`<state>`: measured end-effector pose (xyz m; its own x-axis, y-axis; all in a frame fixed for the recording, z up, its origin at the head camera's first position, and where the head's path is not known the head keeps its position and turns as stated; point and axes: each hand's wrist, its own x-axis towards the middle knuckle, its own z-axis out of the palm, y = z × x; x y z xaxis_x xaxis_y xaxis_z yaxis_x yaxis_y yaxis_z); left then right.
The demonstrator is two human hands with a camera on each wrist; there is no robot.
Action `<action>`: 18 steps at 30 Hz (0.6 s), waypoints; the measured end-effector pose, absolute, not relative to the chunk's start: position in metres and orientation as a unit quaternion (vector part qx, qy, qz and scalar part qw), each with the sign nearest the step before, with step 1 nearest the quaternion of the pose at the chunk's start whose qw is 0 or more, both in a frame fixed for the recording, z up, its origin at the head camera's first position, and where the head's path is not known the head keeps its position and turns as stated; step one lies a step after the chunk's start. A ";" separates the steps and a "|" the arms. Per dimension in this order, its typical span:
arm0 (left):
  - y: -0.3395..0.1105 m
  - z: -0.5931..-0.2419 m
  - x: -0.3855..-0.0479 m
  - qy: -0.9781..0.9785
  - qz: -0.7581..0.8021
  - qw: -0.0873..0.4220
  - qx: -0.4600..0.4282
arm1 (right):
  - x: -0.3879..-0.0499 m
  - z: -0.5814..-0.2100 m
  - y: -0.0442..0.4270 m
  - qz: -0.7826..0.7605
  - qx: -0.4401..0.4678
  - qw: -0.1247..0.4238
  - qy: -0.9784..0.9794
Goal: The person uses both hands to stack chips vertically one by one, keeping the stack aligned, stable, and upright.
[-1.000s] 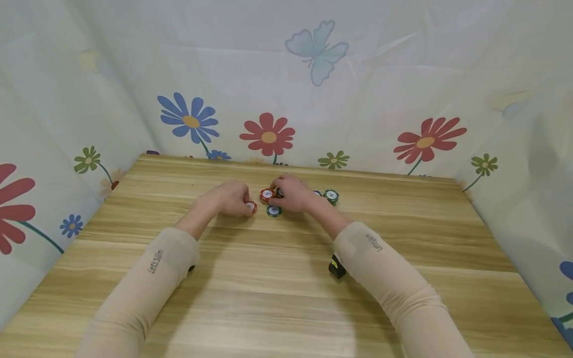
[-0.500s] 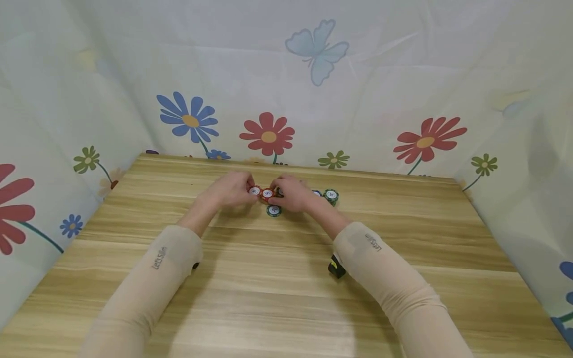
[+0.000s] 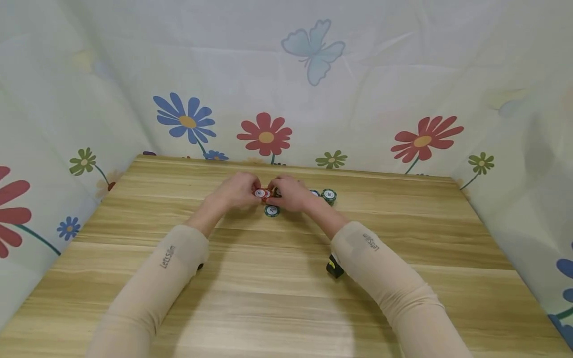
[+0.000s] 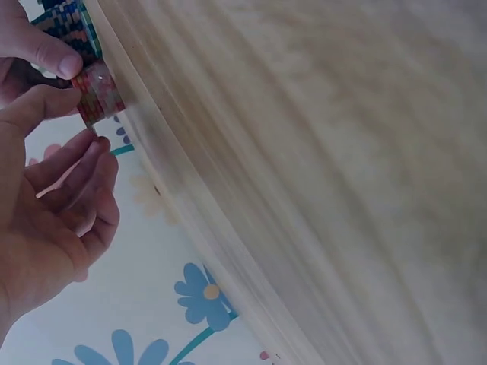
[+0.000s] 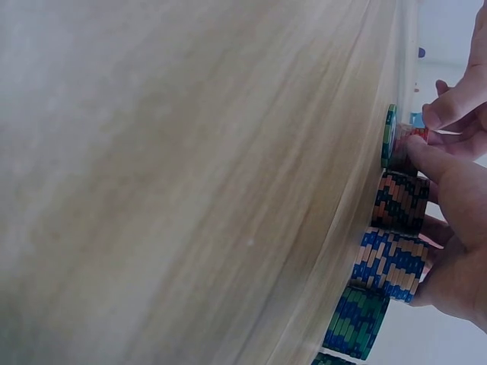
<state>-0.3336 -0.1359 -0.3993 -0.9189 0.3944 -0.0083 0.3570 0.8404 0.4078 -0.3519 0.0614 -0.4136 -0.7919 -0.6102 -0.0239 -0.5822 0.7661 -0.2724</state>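
Observation:
Near the far side of the table, my left hand (image 3: 239, 190) pinches a red poker chip (image 3: 259, 193) that overlaps the top of a red chip stack (image 4: 100, 93). From the right, my right hand (image 3: 290, 194) grips that stack between thumb and fingers. A green poker chip (image 3: 271, 211) lies flat just in front of the stack. In the right wrist view, a black-and-orange chip stack (image 5: 399, 201) and a blue chip stack (image 5: 389, 264) stand along my right hand. The head view mostly hides these two behind that hand.
A green chip stack (image 3: 329, 196) stands right of my right hand. Beyond the wooden table's (image 3: 268, 278) far edge hangs a flower-printed curtain (image 3: 215, 59). A dark strapped device (image 3: 334, 267) shows beneath my right sleeve.
My left hand has brought the red chip up and to the right, from the table beside the stack to over the red stack. My right hand has stayed in place.

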 end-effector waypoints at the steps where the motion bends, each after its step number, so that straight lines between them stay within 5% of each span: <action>1: -0.135 -0.399 -0.333 0.959 0.203 0.047 0.193 | -0.352 -0.413 0.061 -0.127 -0.318 0.056 0.938; 18: -0.143 -0.398 -0.332 0.950 0.232 0.049 0.202 | -0.351 -0.414 0.062 -0.131 -0.317 0.054 0.938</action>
